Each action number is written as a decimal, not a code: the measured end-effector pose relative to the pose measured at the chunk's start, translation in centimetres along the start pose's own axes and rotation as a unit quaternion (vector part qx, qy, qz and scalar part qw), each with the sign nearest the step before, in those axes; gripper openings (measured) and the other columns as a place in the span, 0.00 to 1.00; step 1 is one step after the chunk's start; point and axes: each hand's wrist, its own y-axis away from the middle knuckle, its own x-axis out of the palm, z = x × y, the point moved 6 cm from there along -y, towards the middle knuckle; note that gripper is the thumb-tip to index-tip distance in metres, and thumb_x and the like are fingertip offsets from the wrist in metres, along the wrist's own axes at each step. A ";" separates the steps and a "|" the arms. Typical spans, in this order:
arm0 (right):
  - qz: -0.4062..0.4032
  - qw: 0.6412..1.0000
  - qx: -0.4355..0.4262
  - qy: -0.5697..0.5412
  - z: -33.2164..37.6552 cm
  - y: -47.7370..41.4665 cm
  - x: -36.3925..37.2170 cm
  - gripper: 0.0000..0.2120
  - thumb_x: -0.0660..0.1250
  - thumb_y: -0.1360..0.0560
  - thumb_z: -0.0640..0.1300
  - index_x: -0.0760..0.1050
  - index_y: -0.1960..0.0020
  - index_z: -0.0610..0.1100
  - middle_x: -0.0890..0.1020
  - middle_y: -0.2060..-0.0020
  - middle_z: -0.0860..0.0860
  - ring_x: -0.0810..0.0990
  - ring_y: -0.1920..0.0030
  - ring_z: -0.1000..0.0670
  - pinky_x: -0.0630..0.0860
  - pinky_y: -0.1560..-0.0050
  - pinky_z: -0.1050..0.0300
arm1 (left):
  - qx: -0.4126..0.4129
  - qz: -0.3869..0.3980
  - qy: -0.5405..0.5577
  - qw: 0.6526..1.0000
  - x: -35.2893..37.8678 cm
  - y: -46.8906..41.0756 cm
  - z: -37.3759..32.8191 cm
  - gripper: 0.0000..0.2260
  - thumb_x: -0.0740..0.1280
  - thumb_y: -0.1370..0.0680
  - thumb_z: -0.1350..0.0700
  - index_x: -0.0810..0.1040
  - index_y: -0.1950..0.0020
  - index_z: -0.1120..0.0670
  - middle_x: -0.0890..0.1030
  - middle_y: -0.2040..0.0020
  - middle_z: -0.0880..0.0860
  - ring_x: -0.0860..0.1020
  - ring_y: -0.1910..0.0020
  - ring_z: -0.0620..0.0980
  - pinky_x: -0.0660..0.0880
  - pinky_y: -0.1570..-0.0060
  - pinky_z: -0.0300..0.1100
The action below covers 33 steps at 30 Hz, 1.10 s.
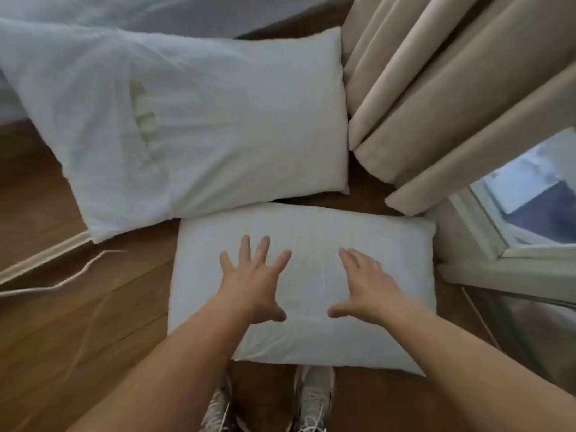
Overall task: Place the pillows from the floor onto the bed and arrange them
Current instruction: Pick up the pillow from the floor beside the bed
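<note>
Two white pillows lie on the wooden floor. The near pillow (389, 260) sits flat right in front of my feet. The far pillow (218, 126) is larger, its case rumpled at the left end, and it touches the near one's top edge. My left hand (254, 279) and my right hand (364, 285) hover over the middle of the near pillow, palms down, fingers spread, holding nothing. Whether they touch the fabric I cannot tell. White bedding of the bed (93, 17) shows at the top left.
Beige curtains (452, 98) hang at the right, down to the floor beside both pillows. A window (536, 194) with a pale frame is at the far right. A white cable (62, 282) runs across the floor at the left. My shoes (314, 394) stand below the near pillow.
</note>
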 end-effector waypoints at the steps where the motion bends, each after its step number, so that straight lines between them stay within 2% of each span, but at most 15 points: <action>1: -0.004 1.000 0.004 0.022 -0.6 -1.9 1.1 0.61 0.75 0.40 0.66 0.38 0.24 0.52 0.45 0.22 0.50 0.46 0.24 0.42 0.58 0.29 0.35 | 0.014 0.003 -0.036 0.999 1.2 -1.7 0.0 0.55 0.74 0.38 0.34 0.37 0.26 0.39 0.36 0.22 0.54 0.33 0.26 0.64 0.42 0.34 0.74; 6: -0.036 0.997 0.022 0.058 -3.5 -8.2 6.7 0.69 0.72 0.49 0.73 0.27 0.28 0.55 0.33 0.24 0.52 0.34 0.25 0.43 0.49 0.31 0.29 | 0.035 -0.006 -0.089 0.995 6.9 -7.8 1.4 0.63 0.74 0.43 0.31 0.27 0.28 0.40 0.27 0.25 0.55 0.26 0.29 0.64 0.39 0.34 0.76; 10: -0.101 0.994 0.008 0.051 -5.2 -11.1 9.6 0.64 0.60 0.48 0.80 0.29 0.27 0.54 0.36 0.23 0.51 0.34 0.25 0.45 0.46 0.30 0.29 | 0.028 -0.023 -0.069 0.997 9.9 -10.4 2.5 0.60 0.71 0.42 0.29 0.30 0.28 0.38 0.28 0.24 0.54 0.25 0.29 0.61 0.37 0.34 0.74; 12: -0.135 0.989 0.006 0.064 -5.2 -12.0 10.8 0.59 0.54 0.44 0.81 0.37 0.24 0.53 0.43 0.22 0.50 0.40 0.24 0.45 0.45 0.30 0.30 | 0.028 -0.037 -0.079 0.996 10.7 -11.2 2.7 0.54 0.67 0.38 0.28 0.33 0.27 0.37 0.32 0.22 0.53 0.28 0.27 0.60 0.37 0.33 0.73; 14: -0.186 0.981 0.015 0.058 -5.0 -12.9 11.0 0.50 0.56 0.39 0.78 0.55 0.25 0.51 0.61 0.25 0.47 0.57 0.26 0.44 0.51 0.32 0.33 | 0.032 -0.074 -0.094 0.992 11.2 -11.9 2.9 0.45 0.64 0.33 0.30 0.44 0.24 0.38 0.44 0.20 0.54 0.39 0.24 0.61 0.42 0.33 0.71; 16: -0.307 0.950 0.005 0.054 -4.3 -13.6 10.1 0.32 0.63 0.34 0.69 0.76 0.41 0.46 0.80 0.44 0.44 0.77 0.44 0.42 0.70 0.44 0.40 | 0.051 -0.145 -0.075 0.985 10.8 -12.3 2.7 0.31 0.66 0.29 0.36 0.65 0.28 0.43 0.66 0.26 0.57 0.61 0.28 0.62 0.57 0.37 0.68; 17: -0.345 0.936 -0.004 0.067 -3.8 -14.1 9.7 0.24 0.64 0.31 0.65 0.79 0.52 0.44 0.82 0.55 0.44 0.80 0.54 0.41 0.74 0.55 0.45 | 0.075 -0.187 -0.072 0.977 10.6 -12.6 2.4 0.22 0.65 0.27 0.40 0.75 0.36 0.47 0.76 0.36 0.57 0.72 0.36 0.61 0.65 0.43 0.64; 18: -0.335 0.940 -0.012 0.061 -3.5 -14.9 9.4 0.20 0.63 0.28 0.61 0.78 0.57 0.43 0.81 0.61 0.44 0.80 0.59 0.41 0.74 0.62 0.48 | 0.100 -0.219 -0.074 0.968 10.2 -12.8 1.9 0.17 0.62 0.25 0.43 0.79 0.45 0.51 0.80 0.47 0.56 0.78 0.47 0.60 0.71 0.52 0.58; 20: -0.239 0.970 -0.018 0.026 -3.1 -15.9 9.1 0.19 0.57 0.22 0.58 0.76 0.54 0.43 0.81 0.58 0.44 0.81 0.57 0.41 0.72 0.63 0.49 | 0.123 -0.215 -0.071 0.966 9.0 -13.2 1.0 0.17 0.56 0.23 0.46 0.79 0.55 0.55 0.80 0.58 0.56 0.79 0.60 0.59 0.72 0.64 0.51; 21: -0.198 0.980 -0.013 0.024 -3.1 -15.7 9.1 0.20 0.53 0.20 0.58 0.75 0.52 0.44 0.82 0.55 0.45 0.81 0.55 0.41 0.72 0.62 0.49 | 0.117 -0.185 -0.065 0.973 8.3 -13.3 0.7 0.18 0.54 0.21 0.46 0.77 0.55 0.56 0.81 0.57 0.56 0.80 0.59 0.59 0.71 0.65 0.49; 23: -0.184 0.982 -0.028 0.015 -3.1 -13.2 7.5 0.21 0.51 0.20 0.59 0.74 0.53 0.44 0.83 0.56 0.44 0.82 0.56 0.39 0.73 0.60 0.48 | 0.096 -0.100 -0.071 0.988 7.2 -12.6 0.5 0.18 0.52 0.18 0.45 0.74 0.48 0.56 0.81 0.50 0.57 0.79 0.51 0.60 0.68 0.61 0.49; 26: -0.196 0.974 -0.116 0.001 -0.9 -6.2 3.2 0.11 0.64 0.22 0.53 0.72 0.59 0.47 0.82 0.66 0.44 0.81 0.65 0.39 0.74 0.69 0.47 | 0.122 -0.061 -0.051 0.989 3.8 -8.1 0.0 0.17 0.51 0.18 0.43 0.71 0.49 0.54 0.82 0.49 0.57 0.79 0.51 0.61 0.68 0.60 0.50; 28: -0.212 0.967 -0.140 0.016 0.6 -1.4 -1.3 0.15 0.70 0.27 0.54 0.68 0.63 0.47 0.79 0.73 0.47 0.79 0.73 0.42 0.68 0.77 0.55 | 0.142 -0.055 -0.039 0.988 -0.6 -4.4 -0.3 0.17 0.50 0.18 0.42 0.70 0.51 0.52 0.82 0.51 0.56 0.79 0.52 0.60 0.64 0.61 0.49; 30: -0.216 0.964 -0.153 0.022 2.1 2.5 -6.5 0.19 0.64 0.27 0.62 0.69 0.66 0.48 0.77 0.76 0.49 0.77 0.77 0.45 0.65 0.78 0.58 | 0.157 -0.058 -0.027 0.986 -5.6 -1.5 -0.7 0.17 0.50 0.18 0.42 0.70 0.51 0.52 0.82 0.50 0.55 0.78 0.51 0.60 0.64 0.60 0.49; 33: -0.256 0.945 -0.198 0.055 5.0 7.7 -15.8 0.27 0.57 0.28 0.69 0.72 0.66 0.45 0.77 0.75 0.51 0.76 0.77 0.47 0.69 0.81 0.58 | 0.169 -0.079 -0.002 0.982 -15.1 3.2 -1.4 0.16 0.50 0.18 0.43 0.70 0.52 0.52 0.81 0.49 0.56 0.78 0.50 0.60 0.67 0.58 0.50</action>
